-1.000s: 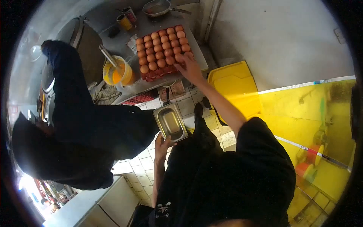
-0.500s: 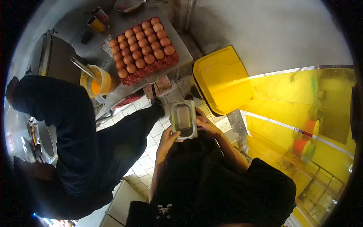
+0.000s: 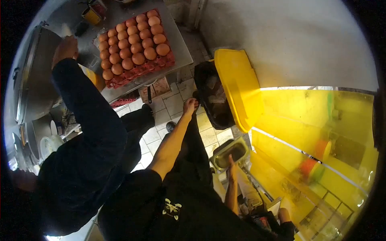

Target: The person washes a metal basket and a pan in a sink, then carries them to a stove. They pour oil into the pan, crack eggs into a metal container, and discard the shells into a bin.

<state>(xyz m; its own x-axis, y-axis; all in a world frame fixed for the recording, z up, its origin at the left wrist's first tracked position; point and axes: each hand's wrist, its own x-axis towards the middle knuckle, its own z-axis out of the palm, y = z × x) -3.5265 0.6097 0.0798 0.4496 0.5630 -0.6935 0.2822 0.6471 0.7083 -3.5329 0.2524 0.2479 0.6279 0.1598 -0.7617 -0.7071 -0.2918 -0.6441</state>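
Observation:
My right hand [image 3: 232,165] holds a small rectangular metal container [image 3: 230,154] low on the right, its thumb lying over the tilted pan. Close to the near left edge of the waste bin, my left hand [image 3: 191,105] is closed in a fist. Whatever it may grip is too small to make out. The bin's yellow lid [image 3: 240,90] stands raised on the right, and a black liner [image 3: 207,82] with some pale rubbish shows inside.
At the left a co-worker's dark sleeve [image 3: 86,100] reaches over a steel table [image 3: 179,44]. A red tray of brown eggs [image 3: 134,42] sits on that table. Yellow panels [image 3: 293,116] line the right side; pale tiles [image 3: 155,136] cover the floor.
The bin lid has gone from lying shut to raised. My left hand has let go of the container and moved up to the bin; my right hand has carried the container down and right.

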